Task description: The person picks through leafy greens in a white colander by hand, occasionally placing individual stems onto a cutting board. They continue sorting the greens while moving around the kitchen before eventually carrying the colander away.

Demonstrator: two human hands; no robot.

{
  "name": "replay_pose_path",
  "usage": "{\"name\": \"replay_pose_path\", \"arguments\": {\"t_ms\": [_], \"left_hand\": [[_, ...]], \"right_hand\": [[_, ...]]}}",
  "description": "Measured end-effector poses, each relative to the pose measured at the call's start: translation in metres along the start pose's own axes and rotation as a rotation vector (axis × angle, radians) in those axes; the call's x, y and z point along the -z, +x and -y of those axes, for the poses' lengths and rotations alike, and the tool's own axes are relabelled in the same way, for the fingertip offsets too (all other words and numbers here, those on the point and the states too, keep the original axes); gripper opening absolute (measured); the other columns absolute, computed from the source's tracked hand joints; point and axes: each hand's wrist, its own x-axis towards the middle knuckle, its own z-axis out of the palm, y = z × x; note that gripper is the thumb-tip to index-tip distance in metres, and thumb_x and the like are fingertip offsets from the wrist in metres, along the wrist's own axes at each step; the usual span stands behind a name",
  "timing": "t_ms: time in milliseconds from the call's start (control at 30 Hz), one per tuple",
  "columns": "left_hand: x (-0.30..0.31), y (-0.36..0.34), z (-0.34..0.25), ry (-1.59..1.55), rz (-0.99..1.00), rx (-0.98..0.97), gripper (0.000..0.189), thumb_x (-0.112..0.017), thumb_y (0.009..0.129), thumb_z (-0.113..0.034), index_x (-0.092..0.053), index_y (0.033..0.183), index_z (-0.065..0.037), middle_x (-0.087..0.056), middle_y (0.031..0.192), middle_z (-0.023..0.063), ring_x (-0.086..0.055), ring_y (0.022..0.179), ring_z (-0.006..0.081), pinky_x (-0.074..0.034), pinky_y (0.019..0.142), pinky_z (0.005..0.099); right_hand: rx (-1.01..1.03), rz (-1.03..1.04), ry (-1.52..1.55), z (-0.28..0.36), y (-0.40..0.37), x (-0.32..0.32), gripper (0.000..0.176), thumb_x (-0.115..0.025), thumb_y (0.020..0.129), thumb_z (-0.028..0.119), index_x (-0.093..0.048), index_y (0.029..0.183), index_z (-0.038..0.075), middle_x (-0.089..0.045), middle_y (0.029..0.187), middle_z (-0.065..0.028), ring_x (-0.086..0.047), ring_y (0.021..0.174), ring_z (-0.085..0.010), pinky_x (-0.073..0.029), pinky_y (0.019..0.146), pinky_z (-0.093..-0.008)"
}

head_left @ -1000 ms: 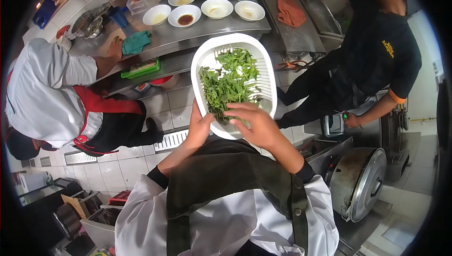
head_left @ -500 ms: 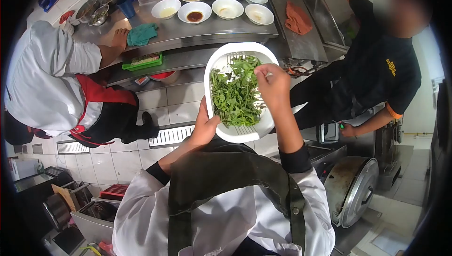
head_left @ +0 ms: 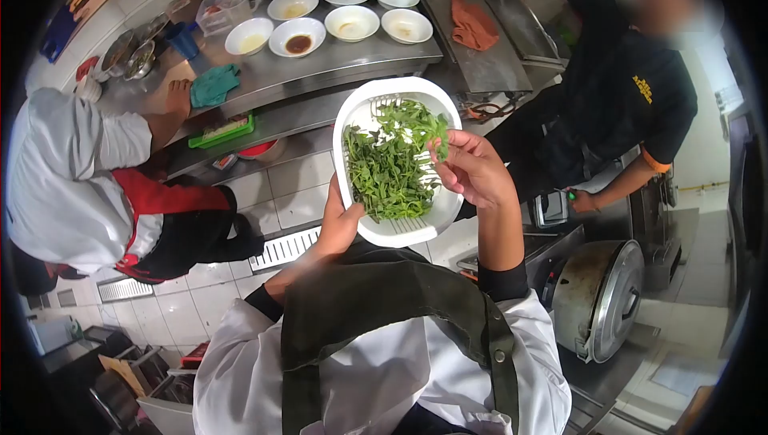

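Observation:
A white slotted plastic basket (head_left: 398, 232) is held in front of my chest, tilted toward me. Green leafy herbs (head_left: 390, 175) lie inside it, with bare slots showing near the top. My left hand (head_left: 339, 223) grips the basket's left side, the thumb over the rim and the other fingers hidden beneath. At the basket's right side, my right hand (head_left: 474, 167) pinches a small leafy sprig (head_left: 439, 145) between thumb and fingertips, just over the herbs.
Ahead stands a steel counter (head_left: 320, 75) with several white bowls (head_left: 353, 24), a teal cloth (head_left: 214, 85) and a blue cup (head_left: 182, 40). One person in white (head_left: 76, 171) stands left, another in black (head_left: 616, 87) right. A large lidded pot (head_left: 588, 299) sits at right.
My right hand has turned, its fingers opening out somewhat, and a sprig now shows at its fingertips. The basket stays in my left hand. The counter and bowls have shifted left in view.

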Motion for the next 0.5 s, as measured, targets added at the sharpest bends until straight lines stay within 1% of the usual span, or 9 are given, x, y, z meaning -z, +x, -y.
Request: {"name": "replay_pose_path", "arguments": {"t_ms": [133, 167, 200, 233, 300, 367, 400, 433, 500], "left_hand": [[0.002, 0.004, 0.008, -0.028, 0.035, 0.015, 0.065, -0.041, 0.067, 0.005, -0.023, 0.129, 0.002, -0.041, 0.118, 0.0123, -0.041, 0.108, 0.0190, -0.033, 0.092, 0.0289], [0.003, 0.005, 0.010, -0.030, 0.050, 0.010, 0.065, -0.042, 0.067, 0.005, -0.023, 0.129, 0.002, -0.042, 0.117, 0.0123, -0.041, 0.108, 0.0191, -0.033, 0.092, 0.0289], [0.005, 0.007, 0.014, 0.045, 0.077, -0.028, 0.062, -0.043, 0.068, 0.002, -0.026, 0.127, 0.002, -0.043, 0.115, 0.0127, -0.042, 0.105, 0.0191, -0.034, 0.091, 0.0295], [0.001, 0.006, 0.003, 0.042, 0.083, 0.056, 0.059, -0.045, 0.069, 0.001, -0.028, 0.126, 0.003, -0.044, 0.115, 0.0126, -0.043, 0.105, 0.0197, -0.034, 0.091, 0.0302], [0.000, 0.008, 0.007, -0.012, 0.109, 0.059, 0.057, -0.047, 0.070, -0.001, -0.030, 0.124, 0.003, -0.045, 0.115, 0.0120, -0.044, 0.105, 0.0199, -0.036, 0.091, 0.0318], [-0.001, 0.017, 0.019, -0.103, 0.213, 0.074, 0.061, -0.043, 0.067, 0.002, -0.029, 0.126, 0.003, -0.041, 0.121, 0.0149, -0.044, 0.108, 0.0221, -0.035, 0.092, 0.0321], [-0.024, 0.023, 0.010, -0.209, 0.252, 0.089, 0.063, -0.041, 0.065, 0.004, -0.028, 0.126, 0.003, -0.042, 0.119, 0.0151, -0.044, 0.108, 0.0236, -0.035, 0.092, 0.0320], [-0.022, 0.024, 0.017, -0.172, 0.216, 0.108, 0.064, -0.041, 0.063, 0.005, -0.027, 0.126, 0.003, -0.043, 0.117, 0.0146, -0.045, 0.105, 0.0239, -0.035, 0.092, 0.0316], [-0.016, 0.033, 0.038, -0.160, 0.245, 0.196, 0.066, -0.041, 0.062, 0.005, -0.027, 0.126, 0.003, -0.043, 0.114, 0.0136, -0.045, 0.103, 0.0231, -0.035, 0.090, 0.0312]], "right_hand": [[-0.016, 0.041, 0.165, 0.006, -0.012, 0.002, 0.010, -0.051, 0.083, 0.006, -0.052, 0.089, -0.004, -0.052, 0.077, -0.0066, -0.042, 0.047, -0.0051, -0.032, 0.035, -0.0152], [-0.022, 0.005, 0.199, 0.006, -0.016, 0.002, 0.013, -0.052, 0.083, 0.007, -0.053, 0.089, -0.004, -0.052, 0.071, -0.0053, -0.041, 0.045, -0.0051, -0.031, 0.034, -0.0152], [-0.011, 0.037, 0.157, 0.004, -0.021, 0.010, 0.013, -0.051, 0.084, 0.006, -0.054, 0.092, -0.004, -0.053, 0.070, -0.0042, -0.042, 0.045, -0.0047, -0.032, 0.036, -0.0161], [0.010, 0.059, 0.100, 0.005, -0.026, 0.015, 0.015, -0.050, 0.084, 0.005, -0.055, 0.095, -0.003, -0.054, 0.070, -0.0032, -0.042, 0.046, -0.0042, -0.032, 0.037, -0.0171], [-0.060, -0.196, 0.018, 0.010, -0.038, 0.005, 0.013, -0.057, 0.082, 0.011, -0.057, 0.089, 0.000, -0.051, 0.060, -0.0011, -0.041, 0.043, -0.0048, -0.033, 0.037, -0.0166], [0.046, -0.461, -0.423, -0.003, -0.048, 0.008, 0.012, -0.059, 0.081, 0.012, -0.059, 0.087, 0.002, -0.054, 0.062, -0.0008, -0.045, 0.045, -0.0049, -0.036, 0.040, -0.0185], [0.242, -0.602, -0.682, -0.019, -0.059, 0.034, 0.011, -0.059, 0.081, 0.013, -0.060, 0.086, 0.002, -0.055, 0.063, -0.0008, -0.047, 0.047, -0.0047, -0.038, 0.041, -0.0192], [0.392, -0.658, -0.928, -0.044, -0.058, 0.044, 0.011, -0.059, 0.081, 0.013, -0.061, 0.085, 0.003, -0.056, 0.064, -0.0007, -0.048, 0.050, -0.0046, -0.039, 0.042, -0.0200], [0.271, -0.778, -0.999, -0.053, -0.073, 0.041, 0.011, -0.058, 0.082, 0.013, -0.061, 0.084, 0.003, -0.056, 0.064, 0.0000, -0.049, 0.053, -0.0041, -0.039, 0.043, -0.0201]]}}
